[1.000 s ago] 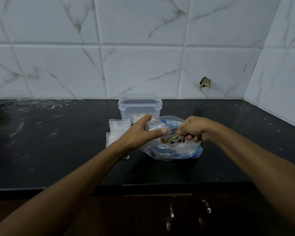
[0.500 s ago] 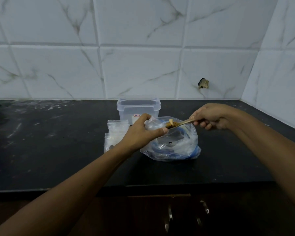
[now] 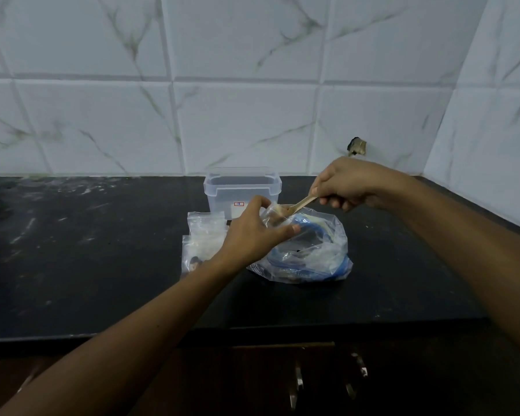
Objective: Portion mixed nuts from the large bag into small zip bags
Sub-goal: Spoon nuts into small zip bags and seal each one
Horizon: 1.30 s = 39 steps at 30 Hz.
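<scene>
A black stone countertop (image 3: 72, 250) runs below a white marble-look tiled wall. Near its middle sits the large clear plastic bag with blue printing (image 3: 312, 256), slumped and open at the top. Behind it stands a clear, lidless rectangular plastic container (image 3: 242, 190); to the left lie flat small clear zip bags (image 3: 203, 235) in a loose stack.

The left hand (image 3: 252, 235) holds one small clear zip bag (image 3: 275, 219) up over the large bag, thumb and fingers pinching its mouth open. The right hand (image 3: 348, 184) is closed around the handle of a pale wooden spoon (image 3: 300, 204), whose bowl, carrying a few nuts, is tipped into that mouth.

Risks, as judged: the small bag's mouth looks narrow and floppy, so nuts could slide off the spoon's edge and miss. Most would probably drop back into the large bag below, but some could scatter on the counter. If the pinch loosens, the mouth could collapse.

The nuts look small, hard and loose, brown and pale; how many the small bag holds cannot be told.
</scene>
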{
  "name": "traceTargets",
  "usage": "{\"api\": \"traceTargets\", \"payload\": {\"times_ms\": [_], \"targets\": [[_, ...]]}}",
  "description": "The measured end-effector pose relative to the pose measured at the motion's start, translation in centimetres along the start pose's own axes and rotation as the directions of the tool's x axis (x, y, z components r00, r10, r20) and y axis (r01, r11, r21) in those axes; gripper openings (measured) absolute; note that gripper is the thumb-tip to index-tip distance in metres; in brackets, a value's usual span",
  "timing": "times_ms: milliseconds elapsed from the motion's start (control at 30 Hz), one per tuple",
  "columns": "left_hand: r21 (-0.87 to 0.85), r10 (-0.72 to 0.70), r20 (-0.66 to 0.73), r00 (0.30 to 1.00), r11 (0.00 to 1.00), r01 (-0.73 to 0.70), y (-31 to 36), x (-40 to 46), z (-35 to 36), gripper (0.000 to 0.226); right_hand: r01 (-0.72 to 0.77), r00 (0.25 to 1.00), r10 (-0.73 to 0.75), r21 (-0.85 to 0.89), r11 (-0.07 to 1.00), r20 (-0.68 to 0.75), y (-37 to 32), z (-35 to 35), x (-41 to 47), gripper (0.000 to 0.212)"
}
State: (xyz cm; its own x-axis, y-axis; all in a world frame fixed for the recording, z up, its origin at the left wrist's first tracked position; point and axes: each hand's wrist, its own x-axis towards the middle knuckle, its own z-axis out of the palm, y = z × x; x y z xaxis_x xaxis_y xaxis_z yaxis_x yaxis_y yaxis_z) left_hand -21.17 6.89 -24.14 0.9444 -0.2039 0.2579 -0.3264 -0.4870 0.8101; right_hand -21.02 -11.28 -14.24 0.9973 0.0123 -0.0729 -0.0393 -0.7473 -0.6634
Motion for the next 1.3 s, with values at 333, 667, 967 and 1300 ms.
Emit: {"api": "traceTargets", "payload": {"times_ms": [333,667,967,1300], "targets": [[-0.089,-0.020,-0.050,0.999,0.996,0.015,-0.9,0.2,0.1,0.062,0.349,0.769,-0.633,-0.768,0.537,-0.093,-3.2,3.1,-2.9,0.019],[-0.124,0.013,-0.003,1.000,0.992,-0.013,-1.1,0.1,-0.2,0.050,0.257,0.934,-0.357,-0.660,0.706,-0.018,0.5,-0.5,-2.4,0.015],[-0.079,0.009,0.009,1.000,0.997,-0.009,-1.0,0.3,0.2,0.048,0.406,0.893,-0.430,-0.643,0.649,0.130,2.3,0.2,-0.9,0.022],[-0.023,0.017,-0.005,1.000,1.000,-0.017,-0.6,0.1,0.0,0.048,0.562,0.819,-0.484,-0.599,0.570,0.308,3.9,1.5,-0.6,0.023]]}}
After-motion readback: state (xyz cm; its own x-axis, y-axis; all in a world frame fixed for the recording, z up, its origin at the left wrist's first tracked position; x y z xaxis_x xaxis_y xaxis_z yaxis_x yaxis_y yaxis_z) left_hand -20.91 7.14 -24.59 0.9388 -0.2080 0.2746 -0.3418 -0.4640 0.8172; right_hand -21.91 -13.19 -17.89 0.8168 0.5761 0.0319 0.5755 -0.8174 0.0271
